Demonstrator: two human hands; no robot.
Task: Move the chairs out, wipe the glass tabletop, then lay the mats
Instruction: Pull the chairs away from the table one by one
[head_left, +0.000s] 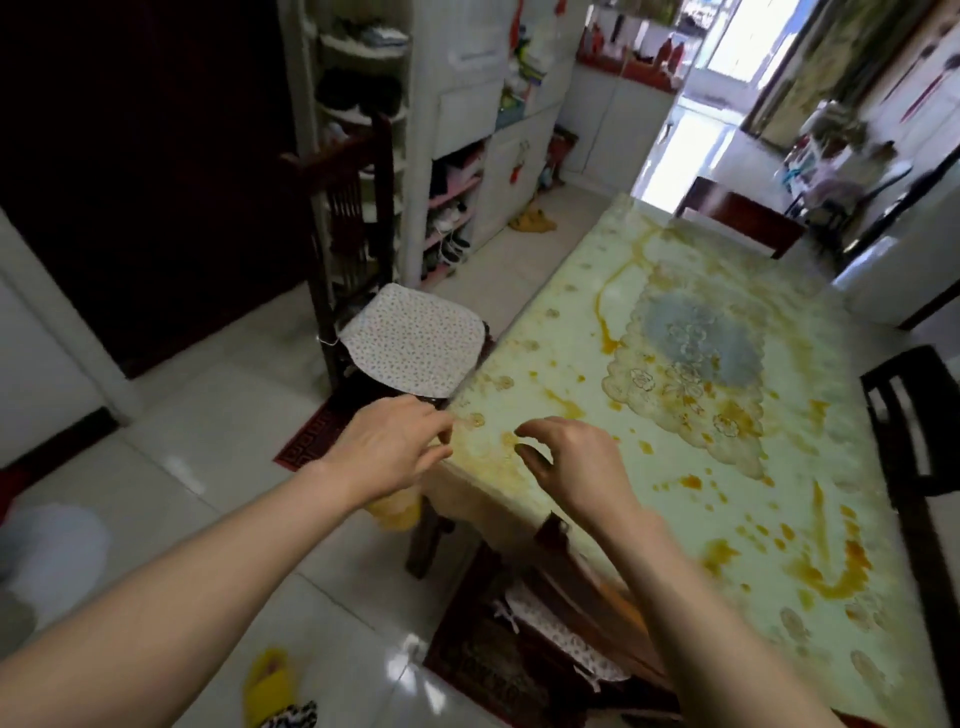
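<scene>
Both hands out over the near-left corner of the table, neither holding anything. Left hand (387, 449) sits at the corner edge, fingers loosely curled, fingertips at or just over the rim; contact unclear. Right hand (569, 465) hovers above the glass, fingers arched in a loose claw, palm down; touching or not, can't tell. Glass tabletop (691, 525) is rectangular, long axis running from the near right away toward the bright doorway, near-left corner pointing at the hands. Surface shows a pale green and yellow pattern with orange streaks under the glass. One lace-edged mat (691, 374) lies mid-table, long axis roughly along the table's, blue-grey centre. Nearest chair (524, 639) is tucked under the near short edge, only part of its seat and patterned cushion showing below the right forearm. Left-side chair (363, 291) stands just beside the long left edge, floral seat cushion (413, 340) touching or nearly touching the rim, backrest away from the table. Open tiled floor (218, 415) to the left of that chair and behind it. Dark chair back (914, 421) close against the right long edge. Far chair (737, 218) at the far short end. Shoe rack (363, 104) and white cabinets beyond the left chair.
</scene>
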